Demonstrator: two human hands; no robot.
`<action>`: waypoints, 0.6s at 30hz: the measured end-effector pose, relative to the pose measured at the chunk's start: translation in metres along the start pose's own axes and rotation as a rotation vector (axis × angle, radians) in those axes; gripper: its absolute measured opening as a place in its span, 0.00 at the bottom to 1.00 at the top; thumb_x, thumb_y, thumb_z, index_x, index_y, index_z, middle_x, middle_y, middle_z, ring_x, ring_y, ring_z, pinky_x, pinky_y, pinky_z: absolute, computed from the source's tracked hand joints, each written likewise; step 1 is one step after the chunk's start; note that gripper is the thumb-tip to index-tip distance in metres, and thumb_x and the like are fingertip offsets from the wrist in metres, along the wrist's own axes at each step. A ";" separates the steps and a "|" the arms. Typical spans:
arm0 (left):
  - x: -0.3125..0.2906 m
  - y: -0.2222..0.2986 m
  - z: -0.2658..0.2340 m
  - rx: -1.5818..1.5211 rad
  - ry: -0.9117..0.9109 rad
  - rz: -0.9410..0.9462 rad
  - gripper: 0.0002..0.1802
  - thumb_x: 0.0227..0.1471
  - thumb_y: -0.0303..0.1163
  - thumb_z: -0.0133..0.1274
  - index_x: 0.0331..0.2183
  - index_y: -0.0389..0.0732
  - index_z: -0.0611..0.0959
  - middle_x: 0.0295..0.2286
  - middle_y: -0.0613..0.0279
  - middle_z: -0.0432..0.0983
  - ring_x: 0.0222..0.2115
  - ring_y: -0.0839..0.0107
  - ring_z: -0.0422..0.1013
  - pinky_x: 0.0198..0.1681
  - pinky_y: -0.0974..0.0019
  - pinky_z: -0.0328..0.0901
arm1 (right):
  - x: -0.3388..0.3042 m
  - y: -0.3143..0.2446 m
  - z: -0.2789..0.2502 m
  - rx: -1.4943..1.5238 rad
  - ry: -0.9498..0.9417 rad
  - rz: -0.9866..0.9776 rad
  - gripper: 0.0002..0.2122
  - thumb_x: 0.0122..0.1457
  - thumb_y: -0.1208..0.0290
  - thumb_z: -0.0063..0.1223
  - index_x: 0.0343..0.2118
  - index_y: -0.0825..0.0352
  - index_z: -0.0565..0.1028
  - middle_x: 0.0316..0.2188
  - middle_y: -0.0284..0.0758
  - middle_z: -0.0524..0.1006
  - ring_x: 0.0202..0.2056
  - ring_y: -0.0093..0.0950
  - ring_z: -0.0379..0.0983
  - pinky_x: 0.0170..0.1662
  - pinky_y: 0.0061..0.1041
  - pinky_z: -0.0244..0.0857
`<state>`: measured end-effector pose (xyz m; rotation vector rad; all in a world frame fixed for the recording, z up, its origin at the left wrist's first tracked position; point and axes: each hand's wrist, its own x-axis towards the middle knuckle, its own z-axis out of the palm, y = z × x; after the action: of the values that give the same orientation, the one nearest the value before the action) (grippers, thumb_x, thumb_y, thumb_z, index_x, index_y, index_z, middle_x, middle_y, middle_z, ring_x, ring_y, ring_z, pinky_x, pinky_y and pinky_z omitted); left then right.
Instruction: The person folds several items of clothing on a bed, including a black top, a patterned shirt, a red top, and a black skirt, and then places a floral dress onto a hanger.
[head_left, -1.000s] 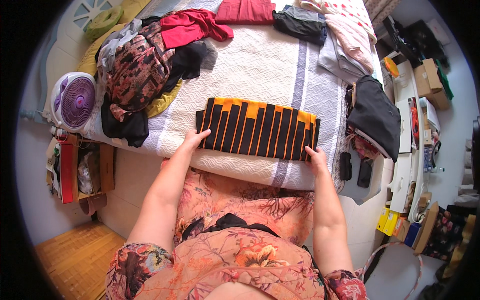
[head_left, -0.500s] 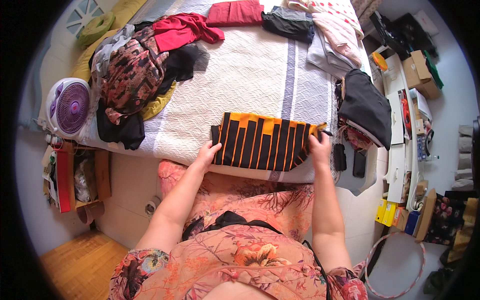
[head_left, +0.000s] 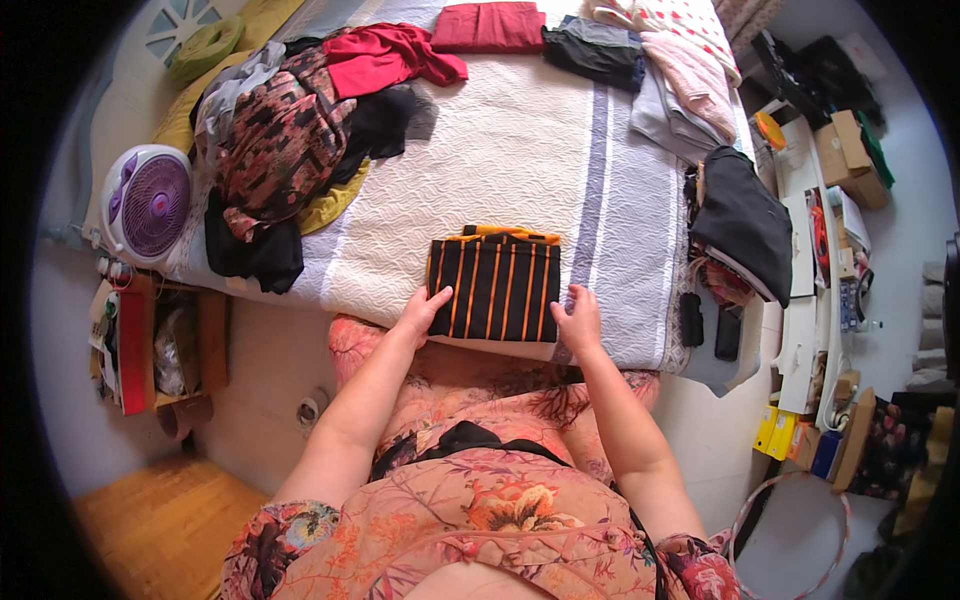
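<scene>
A black garment with thin orange stripes (head_left: 495,290) lies folded into a compact rectangle at the near edge of the bed. A yellow-orange edge shows along its far side. My left hand (head_left: 425,312) grips its lower left edge, thumb on top and the other fingers mostly hidden. At its right edge is my right hand (head_left: 578,322), fingers apart and thumb touching or very near the cloth.
The bed (head_left: 480,150) has a quilted white cover. Left of the garment lies a heap of loose clothes (head_left: 275,150) and a purple-white fan (head_left: 150,203). Folded red cloth (head_left: 488,27) and dark cloth (head_left: 595,52) lie at the far side. A dark clothes stack (head_left: 742,215) stands right.
The right part of the striped garment has been folded over to the left, so it is now narrower. My right hand has moved left with that fold and has let go.
</scene>
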<state>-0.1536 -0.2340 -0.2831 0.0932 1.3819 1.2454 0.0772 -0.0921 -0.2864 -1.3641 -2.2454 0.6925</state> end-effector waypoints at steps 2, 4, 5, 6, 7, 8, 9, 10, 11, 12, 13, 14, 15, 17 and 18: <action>0.011 -0.013 -0.004 0.007 0.011 0.045 0.20 0.43 0.34 0.52 0.39 0.35 0.68 0.33 0.56 0.70 0.31 0.70 0.68 0.33 0.67 0.65 | 0.007 0.014 0.003 0.483 -0.292 0.507 0.20 0.43 0.68 0.55 0.38 0.72 0.65 0.28 0.37 0.69 0.28 0.27 0.67 0.33 0.24 0.62; 0.016 -0.015 0.004 0.149 0.190 0.103 0.21 0.42 0.32 0.53 0.38 0.34 0.68 0.33 0.56 0.70 0.31 0.68 0.68 0.34 0.66 0.64 | 0.009 -0.008 -0.006 0.713 -0.368 0.725 0.26 0.42 0.64 0.58 0.42 0.72 0.62 0.32 0.37 0.70 0.29 0.26 0.67 0.31 0.22 0.63; 0.016 -0.014 0.012 0.128 0.154 0.153 0.21 0.41 0.31 0.54 0.39 0.34 0.69 0.33 0.55 0.70 0.31 0.67 0.68 0.34 0.65 0.64 | 0.007 0.024 0.026 0.576 -0.314 0.575 0.26 0.42 0.65 0.58 0.43 0.72 0.62 0.34 0.39 0.70 0.30 0.29 0.69 0.29 0.24 0.64; 0.015 -0.014 0.012 0.106 0.122 0.116 0.22 0.41 0.30 0.53 0.40 0.34 0.68 0.34 0.55 0.70 0.32 0.68 0.68 0.34 0.65 0.64 | 0.006 0.029 0.047 0.796 -0.305 0.526 0.21 0.43 0.68 0.56 0.40 0.71 0.64 0.31 0.36 0.70 0.28 0.22 0.67 0.27 0.21 0.64; 0.003 -0.007 0.018 0.033 0.081 0.081 0.21 0.42 0.30 0.52 0.40 0.34 0.68 0.34 0.56 0.70 0.31 0.67 0.69 0.34 0.64 0.65 | 0.009 -0.002 0.023 1.118 -0.522 0.697 0.19 0.43 0.70 0.55 0.39 0.70 0.65 0.29 0.37 0.72 0.27 0.26 0.71 0.28 0.24 0.67; -0.008 0.001 0.022 -0.011 0.034 -0.011 0.19 0.43 0.31 0.51 0.39 0.36 0.70 0.31 0.58 0.72 0.29 0.68 0.70 0.30 0.65 0.67 | 0.012 -0.016 0.011 1.092 -0.593 0.794 0.15 0.44 0.73 0.53 0.36 0.70 0.66 0.27 0.37 0.73 0.25 0.28 0.72 0.26 0.26 0.69; -0.012 -0.002 0.014 -0.073 -0.038 -0.048 0.18 0.42 0.33 0.51 0.38 0.38 0.72 0.30 0.59 0.72 0.27 0.68 0.71 0.28 0.65 0.67 | 0.015 -0.038 -0.015 1.110 -0.693 0.811 0.13 0.45 0.76 0.50 0.36 0.70 0.67 0.27 0.37 0.73 0.26 0.28 0.72 0.26 0.25 0.69; -0.024 0.005 0.019 -0.049 -0.089 -0.150 0.17 0.42 0.34 0.52 0.37 0.39 0.73 0.29 0.59 0.73 0.27 0.70 0.71 0.28 0.66 0.67 | 0.012 -0.026 -0.021 1.191 -0.782 0.758 0.12 0.46 0.77 0.47 0.36 0.71 0.67 0.29 0.38 0.73 0.28 0.29 0.72 0.30 0.27 0.70; -0.032 0.005 0.012 -0.042 -0.152 -0.213 0.18 0.42 0.36 0.51 0.37 0.40 0.73 0.29 0.61 0.73 0.29 0.72 0.70 0.28 0.66 0.67 | 0.008 -0.032 -0.039 1.299 -0.825 0.769 0.13 0.46 0.77 0.47 0.37 0.71 0.67 0.31 0.39 0.73 0.30 0.30 0.72 0.32 0.28 0.69; -0.048 0.009 0.016 0.068 -0.108 -0.361 0.18 0.43 0.38 0.51 0.37 0.41 0.73 0.29 0.64 0.73 0.28 0.73 0.70 0.25 0.69 0.66 | 0.000 -0.034 -0.059 1.406 -0.857 0.784 0.14 0.47 0.77 0.46 0.39 0.72 0.66 0.33 0.40 0.72 0.31 0.31 0.72 0.34 0.28 0.69; -0.069 0.018 0.031 0.080 -0.126 -0.408 0.17 0.43 0.40 0.51 0.37 0.43 0.74 0.28 0.67 0.73 0.25 0.75 0.69 0.21 0.74 0.63 | -0.012 -0.025 -0.068 1.455 -0.848 0.784 0.15 0.47 0.77 0.46 0.40 0.73 0.65 0.35 0.41 0.71 0.34 0.31 0.71 0.37 0.29 0.68; -0.047 -0.019 -0.008 0.015 -0.288 -0.496 0.15 0.44 0.38 0.50 0.35 0.43 0.74 0.28 0.67 0.73 0.26 0.76 0.69 0.21 0.74 0.63 | -0.022 -0.024 -0.074 1.502 -0.876 0.764 0.16 0.47 0.77 0.45 0.41 0.74 0.65 0.37 0.42 0.71 0.36 0.32 0.70 0.40 0.30 0.67; -0.062 -0.014 0.011 0.011 -0.292 -0.504 0.15 0.44 0.37 0.50 0.36 0.43 0.74 0.29 0.66 0.73 0.27 0.76 0.70 0.23 0.73 0.65 | -0.033 -0.025 -0.089 1.434 -0.820 0.843 0.18 0.47 0.78 0.45 0.43 0.74 0.63 0.38 0.42 0.70 0.38 0.32 0.69 0.42 0.30 0.65; -0.073 -0.012 0.039 -0.046 -0.289 -0.530 0.16 0.43 0.34 0.51 0.37 0.42 0.73 0.30 0.63 0.73 0.28 0.75 0.70 0.25 0.72 0.67 | -0.041 -0.021 -0.099 1.506 -0.791 0.771 0.17 0.48 0.77 0.44 0.42 0.75 0.63 0.38 0.42 0.70 0.38 0.31 0.69 0.42 0.29 0.65; -0.068 -0.017 0.046 -0.099 -0.281 -0.556 0.16 0.43 0.33 0.51 0.38 0.41 0.72 0.31 0.62 0.73 0.28 0.75 0.71 0.26 0.72 0.68 | -0.039 -0.023 -0.107 1.526 -0.781 0.744 0.16 0.48 0.76 0.44 0.42 0.75 0.64 0.37 0.42 0.70 0.37 0.31 0.70 0.41 0.29 0.65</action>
<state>-0.0891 -0.2604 -0.2366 -0.1707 1.0051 0.7950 0.1405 -0.1158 -0.1920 -0.9723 -0.6828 2.6992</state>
